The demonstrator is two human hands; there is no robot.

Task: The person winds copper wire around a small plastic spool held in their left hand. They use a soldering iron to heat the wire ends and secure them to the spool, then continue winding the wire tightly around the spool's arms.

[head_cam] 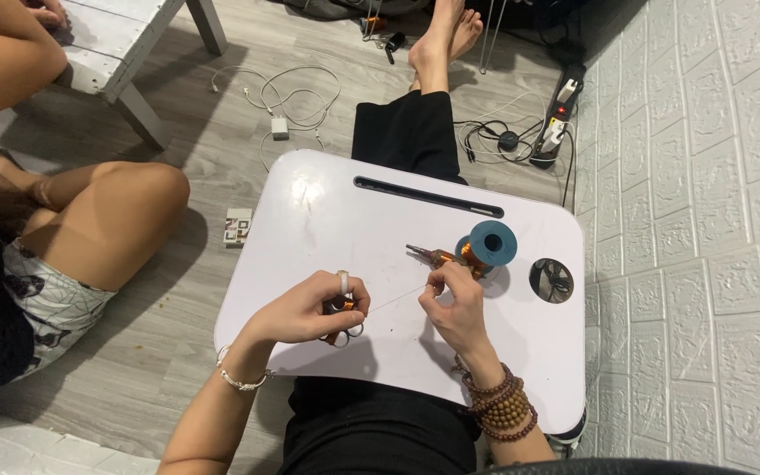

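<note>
My left hand (314, 308) grips small pliers (345, 327) whose metal handles stick out below the fingers. A thin wire (396, 298) runs taut from it to my right hand (452, 302), which pinches the wire's other end. Just beyond the right hand lie a spool of copper-coloured wire with a blue flange (491, 244) and a small orange-handled tool (431, 256). All rest on a white lap table (327, 211) over my legs.
Another person sits on the floor at the left, knee (138, 189) close to the table's corner. A small box (238, 226), a white charger with cable (281, 126) and a power strip (561, 110) lie on the floor. A white brick-pattern wall (714, 220) runs along the right.
</note>
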